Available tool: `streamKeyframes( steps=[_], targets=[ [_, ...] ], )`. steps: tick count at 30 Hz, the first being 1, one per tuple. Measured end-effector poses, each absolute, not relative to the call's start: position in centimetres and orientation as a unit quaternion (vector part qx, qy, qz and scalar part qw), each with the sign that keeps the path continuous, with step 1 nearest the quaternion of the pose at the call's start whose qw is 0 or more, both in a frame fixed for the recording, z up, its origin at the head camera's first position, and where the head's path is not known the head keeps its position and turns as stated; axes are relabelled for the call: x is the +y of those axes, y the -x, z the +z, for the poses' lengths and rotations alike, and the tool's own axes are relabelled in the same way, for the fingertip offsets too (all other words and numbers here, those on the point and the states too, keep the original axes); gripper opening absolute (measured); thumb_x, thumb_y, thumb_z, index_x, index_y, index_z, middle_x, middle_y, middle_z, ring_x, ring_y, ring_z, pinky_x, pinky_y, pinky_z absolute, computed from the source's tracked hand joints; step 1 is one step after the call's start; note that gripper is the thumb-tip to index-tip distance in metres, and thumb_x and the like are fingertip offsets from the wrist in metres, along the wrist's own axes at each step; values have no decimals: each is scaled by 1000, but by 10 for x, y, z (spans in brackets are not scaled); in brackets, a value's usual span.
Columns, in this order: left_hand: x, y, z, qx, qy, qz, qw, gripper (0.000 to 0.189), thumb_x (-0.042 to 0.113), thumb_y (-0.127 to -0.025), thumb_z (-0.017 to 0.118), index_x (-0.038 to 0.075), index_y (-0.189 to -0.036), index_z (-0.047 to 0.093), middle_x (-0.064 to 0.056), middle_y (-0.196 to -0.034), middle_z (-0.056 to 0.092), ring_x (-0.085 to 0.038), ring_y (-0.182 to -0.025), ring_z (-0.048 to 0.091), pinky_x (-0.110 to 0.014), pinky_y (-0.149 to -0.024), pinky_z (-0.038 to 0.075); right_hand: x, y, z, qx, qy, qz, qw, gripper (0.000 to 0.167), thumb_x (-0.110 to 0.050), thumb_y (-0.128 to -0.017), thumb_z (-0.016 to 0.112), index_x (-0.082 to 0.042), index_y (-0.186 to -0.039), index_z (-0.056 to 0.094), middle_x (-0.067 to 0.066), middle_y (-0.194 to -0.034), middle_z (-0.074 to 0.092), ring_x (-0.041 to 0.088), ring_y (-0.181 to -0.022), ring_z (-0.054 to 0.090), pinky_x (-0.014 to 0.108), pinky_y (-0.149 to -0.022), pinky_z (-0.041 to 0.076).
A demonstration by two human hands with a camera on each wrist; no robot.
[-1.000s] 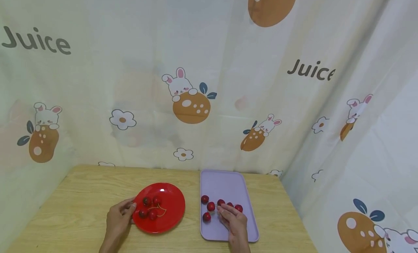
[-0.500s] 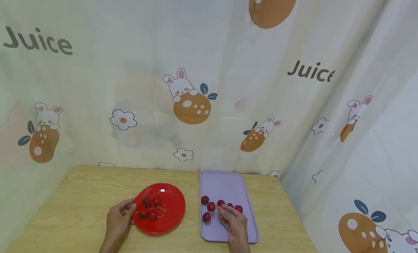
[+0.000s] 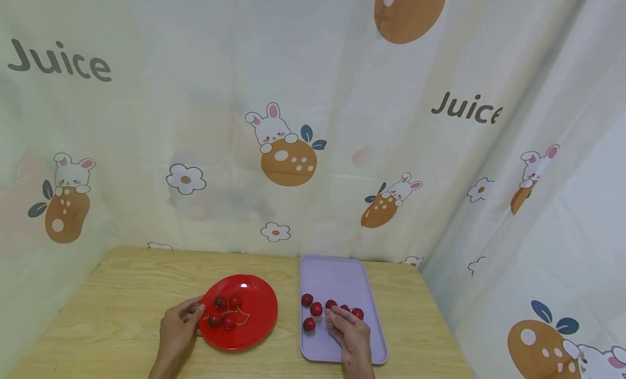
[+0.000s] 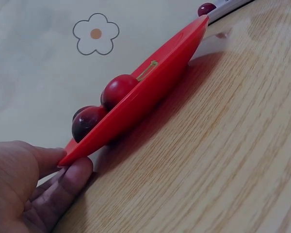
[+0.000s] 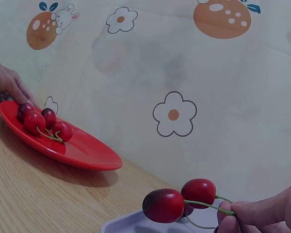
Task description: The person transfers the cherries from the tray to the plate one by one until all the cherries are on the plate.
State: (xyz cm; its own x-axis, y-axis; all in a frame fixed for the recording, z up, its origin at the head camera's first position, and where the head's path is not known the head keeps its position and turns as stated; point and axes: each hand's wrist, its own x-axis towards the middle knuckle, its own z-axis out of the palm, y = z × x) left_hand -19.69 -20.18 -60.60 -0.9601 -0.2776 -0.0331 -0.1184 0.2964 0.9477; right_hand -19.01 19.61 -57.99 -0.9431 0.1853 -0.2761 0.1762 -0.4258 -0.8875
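Note:
My left hand (image 3: 177,329) grips the left rim of a round red plate (image 3: 261,305), thumb above and fingers beneath in the left wrist view. Several dark red cherries (image 4: 121,92) with green stems lie together on the plate's left part. Over a lilac tray (image 3: 332,276), my right hand (image 3: 354,335) pinches a thin green stem (image 5: 208,205) between thumb and finger. Two cherries (image 5: 163,206) hang close to those fingertips in the right wrist view. More cherries (image 3: 307,299) sit across the middle of the tray, some partly hidden by the right hand.
Both plate and tray are on a light wood-grain table (image 3: 132,281), with a strip of bare wood between them. A pale curtain (image 3: 215,124) printed with rabbits, fruit and flowers hangs behind the table and along its sides.

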Motion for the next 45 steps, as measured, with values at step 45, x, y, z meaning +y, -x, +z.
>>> streamKeyframes(
  steps=[45],
  targets=[
    [-200, 195, -602, -805, -131, -575, 67, 38, 7, -109, 65, -3, -145, 66, -27, -120, 74, -13, -78, 69, -27, -60, 66, 175, 189, -572, -519, 130, 844, -23, 30, 4, -98, 74, 4, -128, 74, 3, -101, 85, 10, -91, 79, 23, -86, 67]
  ],
)
